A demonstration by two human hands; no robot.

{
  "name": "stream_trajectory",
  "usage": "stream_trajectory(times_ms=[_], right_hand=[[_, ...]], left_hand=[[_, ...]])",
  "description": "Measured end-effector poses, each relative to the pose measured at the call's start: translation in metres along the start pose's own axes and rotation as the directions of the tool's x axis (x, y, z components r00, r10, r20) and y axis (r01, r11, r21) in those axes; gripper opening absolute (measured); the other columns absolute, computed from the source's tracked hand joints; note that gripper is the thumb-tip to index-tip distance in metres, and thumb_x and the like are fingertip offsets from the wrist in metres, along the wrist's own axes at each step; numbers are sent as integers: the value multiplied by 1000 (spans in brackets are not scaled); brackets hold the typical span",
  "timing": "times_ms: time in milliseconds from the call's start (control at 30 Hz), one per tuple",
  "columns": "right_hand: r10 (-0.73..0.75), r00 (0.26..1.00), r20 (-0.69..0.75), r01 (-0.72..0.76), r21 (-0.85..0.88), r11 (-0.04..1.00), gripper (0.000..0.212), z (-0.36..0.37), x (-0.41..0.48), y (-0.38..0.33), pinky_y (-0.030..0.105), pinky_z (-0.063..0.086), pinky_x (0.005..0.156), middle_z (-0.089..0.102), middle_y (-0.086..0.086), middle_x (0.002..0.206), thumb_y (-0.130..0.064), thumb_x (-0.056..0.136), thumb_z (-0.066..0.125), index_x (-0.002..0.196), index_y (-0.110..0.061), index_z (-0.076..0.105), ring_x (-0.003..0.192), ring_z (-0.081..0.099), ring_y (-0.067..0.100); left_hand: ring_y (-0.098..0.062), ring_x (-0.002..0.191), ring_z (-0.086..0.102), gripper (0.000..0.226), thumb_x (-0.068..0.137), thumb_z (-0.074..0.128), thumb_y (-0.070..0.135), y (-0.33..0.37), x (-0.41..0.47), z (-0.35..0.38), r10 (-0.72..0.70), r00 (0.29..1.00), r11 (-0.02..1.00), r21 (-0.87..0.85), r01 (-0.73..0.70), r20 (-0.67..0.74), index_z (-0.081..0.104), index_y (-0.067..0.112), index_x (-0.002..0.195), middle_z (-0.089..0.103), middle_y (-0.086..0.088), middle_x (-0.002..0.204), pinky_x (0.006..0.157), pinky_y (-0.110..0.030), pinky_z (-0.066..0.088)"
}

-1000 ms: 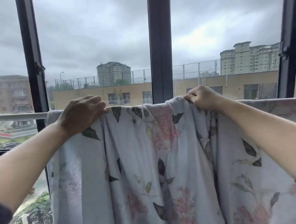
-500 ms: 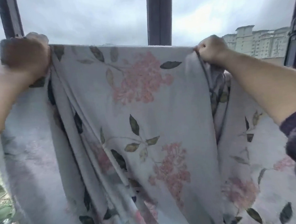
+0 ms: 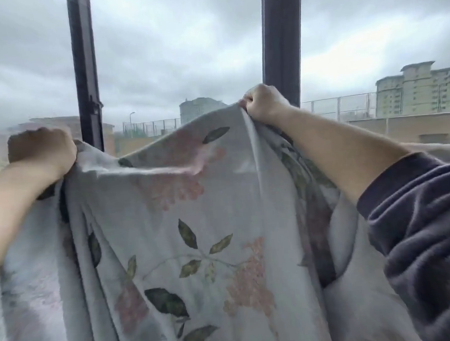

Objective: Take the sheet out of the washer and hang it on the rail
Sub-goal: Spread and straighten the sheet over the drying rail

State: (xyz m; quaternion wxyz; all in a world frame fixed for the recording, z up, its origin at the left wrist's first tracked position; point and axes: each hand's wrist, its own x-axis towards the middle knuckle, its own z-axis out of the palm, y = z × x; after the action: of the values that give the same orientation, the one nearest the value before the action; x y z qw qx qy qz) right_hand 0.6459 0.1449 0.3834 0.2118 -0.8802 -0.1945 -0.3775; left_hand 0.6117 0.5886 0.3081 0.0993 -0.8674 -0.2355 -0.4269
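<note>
A pale grey sheet (image 3: 191,239) printed with pink flowers and dark leaves hangs in front of me and fills the lower view. My left hand (image 3: 41,150) grips its top edge in a fist at the left. My right hand (image 3: 263,101) grips the top edge higher up, near the middle window post. The edge sags between the two fists. The rail is hidden behind the cloth. More of the sheet (image 3: 440,150) runs level off to the right edge.
Two dark window posts stand behind the sheet, one at the left (image 3: 85,73) and one at the centre right (image 3: 281,41). Beyond the glass lie a grey sky, a fenced rooftop and tall buildings (image 3: 420,87).
Both fists have kept their hold. The stretched top edge, taut half a second ago, now sags between them, and my left hand has dropped lower than the right. The view has tilted up.
</note>
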Motion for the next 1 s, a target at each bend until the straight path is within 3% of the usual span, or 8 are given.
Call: stream_trajectory(times_ms=[100, 233, 433, 600, 733, 833, 933, 1000], right_hand=[[-70, 978, 198, 77, -29, 997, 26, 32, -10, -5, 29, 42, 72, 67, 12, 88, -22, 94, 51, 78, -10, 67, 85, 58, 27], [-17, 895, 445, 40, -44, 998, 26, 49, -19, -4, 32, 47, 80, 70, 8, 101, -25, 96, 51, 101, -9, 71, 87, 59, 21], [44, 754, 655, 32, -105, 994, 22, 53, -30, 12, 28, 45, 68, 61, -8, 75, -31, 95, 54, 79, -22, 68, 70, 53, 13], [18, 735, 678, 49, -79, 996, 22, 48, -34, 12, 23, 42, 58, 60, -9, 73, -36, 94, 56, 86, -21, 70, 62, 50, 6], [-41, 758, 651, 38, 18, 999, 38, 31, -44, 5, 30, 49, 82, 67, 0, 106, -46, 97, 44, 109, -17, 67, 98, 61, 18], [-51, 763, 644, -9, 90, 996, 50, 3, -62, 1, 32, 48, 77, 61, 6, 115, -49, 99, 32, 125, -13, 55, 102, 57, 22], [-85, 791, 605, 91, 22, 996, 59, -33, -93, 16, 33, 47, 82, 62, 6, 111, -57, 92, 26, 111, -11, 57, 100, 59, 24], [-73, 799, 597, 154, -85, 984, 61, -50, -116, 29, 32, 43, 84, 61, 2, 103, -57, 94, 22, 101, -9, 59, 98, 56, 23]], left_hand=[[-39, 100, 59, 20, 92, 41, 21, 28, -51, -45, -15, 999, 999, 36, 13, 42, 59, 12, 96, 61, -22, 112, 86, -42, 44], [-34, 110, 54, 26, 95, 39, 25, 31, -54, -48, 0, 986, 1000, 10, -2, 167, 61, 13, 102, 58, -15, 121, 88, -41, 43], [-35, 108, 53, 19, 93, 44, 22, 33, -58, -36, -6, 980, 964, -261, 59, 199, 60, 12, 93, 59, -20, 116, 92, -39, 44], [-34, 120, 47, 34, 99, 31, 29, 33, -63, -28, -13, 956, 938, -328, 112, 291, 57, 14, 115, 53, -17, 133, 102, -41, 36], [-30, 135, 36, 48, 100, 20, 39, 37, -73, -34, 35, 935, 956, -285, 72, 352, 49, 23, 134, 39, -7, 149, 112, -45, 23], [-30, 134, 36, 50, 99, 17, 41, 35, -73, -39, 67, 916, 964, -262, 43, 396, 48, 26, 135, 38, -6, 150, 111, -44, 25], [-31, 133, 37, 54, 94, 21, 45, 36, -68, -40, 57, 884, 975, -217, 52, 464, 50, 20, 131, 39, -11, 148, 110, -43, 27], [-35, 129, 40, 53, 89, 29, 44, 46, -72, -43, 29, 910, 958, -272, 92, 413, 53, 14, 125, 43, -17, 143, 108, -43, 30]])
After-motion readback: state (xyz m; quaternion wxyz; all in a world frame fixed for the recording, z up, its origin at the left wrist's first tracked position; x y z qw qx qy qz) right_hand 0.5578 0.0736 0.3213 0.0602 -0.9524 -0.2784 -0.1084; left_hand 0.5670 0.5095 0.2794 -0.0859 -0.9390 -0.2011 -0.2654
